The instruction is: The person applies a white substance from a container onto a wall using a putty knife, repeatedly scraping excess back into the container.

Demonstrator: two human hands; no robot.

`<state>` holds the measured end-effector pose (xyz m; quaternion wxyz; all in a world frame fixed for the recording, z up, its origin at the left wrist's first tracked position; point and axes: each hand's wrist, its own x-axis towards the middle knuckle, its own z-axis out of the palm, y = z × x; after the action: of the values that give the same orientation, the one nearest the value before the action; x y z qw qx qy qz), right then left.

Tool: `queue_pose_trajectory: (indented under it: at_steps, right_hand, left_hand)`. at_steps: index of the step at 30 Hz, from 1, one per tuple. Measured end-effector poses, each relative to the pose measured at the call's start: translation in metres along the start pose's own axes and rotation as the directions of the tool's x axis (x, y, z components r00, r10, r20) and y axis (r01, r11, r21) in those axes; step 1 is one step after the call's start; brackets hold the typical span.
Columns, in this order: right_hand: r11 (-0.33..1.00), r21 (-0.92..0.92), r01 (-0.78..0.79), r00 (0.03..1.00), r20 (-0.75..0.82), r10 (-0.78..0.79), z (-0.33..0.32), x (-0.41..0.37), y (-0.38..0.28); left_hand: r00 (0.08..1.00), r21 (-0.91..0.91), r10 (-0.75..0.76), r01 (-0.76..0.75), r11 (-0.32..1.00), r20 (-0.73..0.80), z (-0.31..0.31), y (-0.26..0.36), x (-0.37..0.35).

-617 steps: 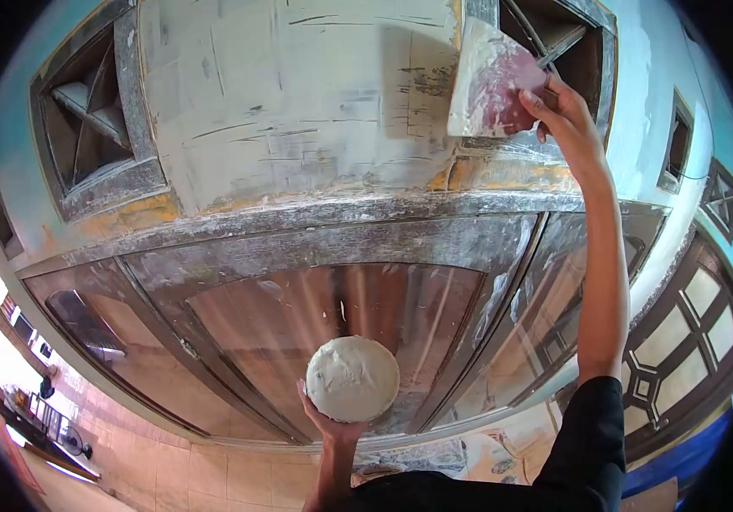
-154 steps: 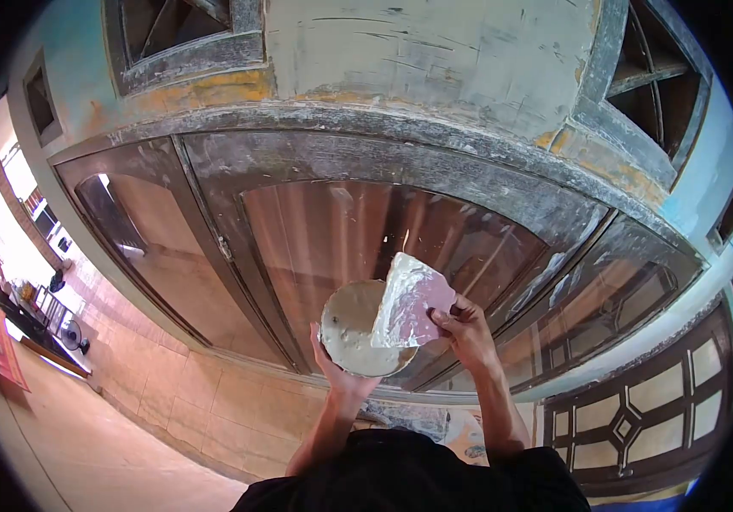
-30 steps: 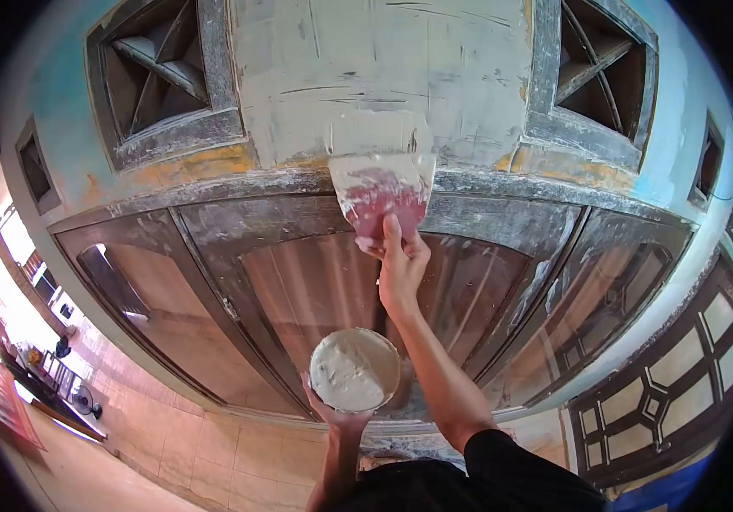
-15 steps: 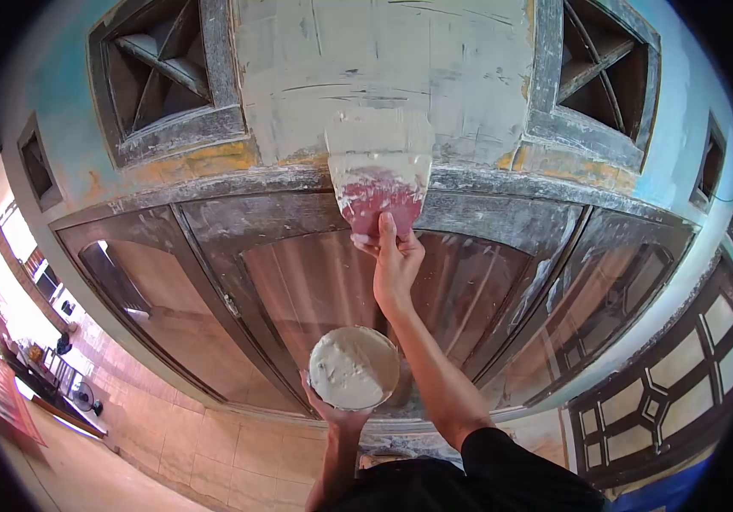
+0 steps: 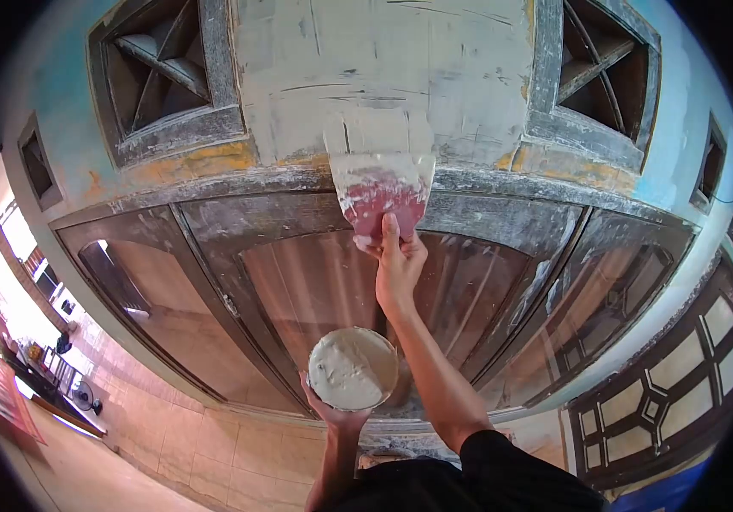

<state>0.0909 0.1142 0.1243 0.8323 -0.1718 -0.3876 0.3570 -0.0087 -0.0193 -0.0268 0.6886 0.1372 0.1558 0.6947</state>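
Observation:
My right hand grips a wide red putty spreader, thumb along its face. Pale filler smears its upper half, and its top edge rests against the wall just above the wooden door frame. A fresh pale patch of filler lies right above that edge, with a couple of thin dark lines in it. Lower down, my left hand holds up a round tub from below and the side. Thick off-white filler fills much of the tub, heaped toward its left.
Weathered wooden doors with glass panes stand in front of me. Lattice vents flank the wall patch. A dark window grille is at right. A fan stands on the tiled floor at left.
The spreader has shifted very slightly right, staying at the wall's lower edge. Thin dark lines now show in the patch above it. The tub is nearly still.

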Motion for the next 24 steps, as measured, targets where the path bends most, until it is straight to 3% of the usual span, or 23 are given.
queue_pose_trajectory:
  at_steps: [1,4,11,12,13,14,15,16,21,24]
  right_hand:
    - [0.996,-0.083,0.039,0.999,0.000,-0.039,0.007,0.006,-0.009]
    - [0.998,-0.027,0.060,0.997,0.047,-0.059,0.026,0.031,-0.017]
    - [0.998,-0.021,-0.051,0.997,-0.054,0.050,0.001,0.005,0.010]
    - [0.997,-0.035,-0.069,0.996,-0.057,0.067,-0.004,-0.001,0.011]
    - [0.998,-0.044,-0.045,0.998,-0.041,0.043,-0.003,-0.005,0.005]
    - [0.998,-0.042,-0.042,0.999,-0.034,0.040,0.002,-0.002,0.000]
    - [0.998,-0.062,0.009,1.000,0.004,-0.009,0.006,0.002,-0.005]
    - [0.995,-0.081,0.057,0.998,0.038,-0.054,0.012,0.005,-0.012]
    - [0.997,0.027,0.072,0.997,0.030,-0.073,0.028,0.033,-0.007]
    - [0.998,-0.045,0.045,0.999,-0.020,-0.046,0.013,0.009,0.003]
  left_hand:
    - [0.998,-0.048,-0.049,0.051,0.998,0.033,0.000,0.000,-0.001]
    - [0.988,-0.205,-0.132,0.147,0.968,0.084,0.012,0.003,-0.004]
    - [0.990,-0.197,-0.135,0.143,0.970,0.051,-0.002,-0.009,-0.004]
    - [0.967,0.269,0.248,-0.256,0.929,0.064,-0.032,-0.025,0.002]
    - [0.800,0.630,0.546,-0.562,0.536,0.249,-0.033,-0.026,0.005]
    - [0.796,0.626,0.550,-0.567,0.535,0.251,-0.033,-0.024,0.007]
    - [0.958,0.277,0.277,-0.286,0.917,0.072,-0.007,-0.009,0.001]
    - [0.995,-0.169,-0.088,0.094,0.981,0.041,0.006,0.000,-0.004]
    - [0.987,-0.160,-0.140,0.150,0.976,0.074,0.008,0.001,-0.007]
    - [0.991,-0.157,-0.118,0.128,0.979,0.070,0.001,0.000,-0.005]
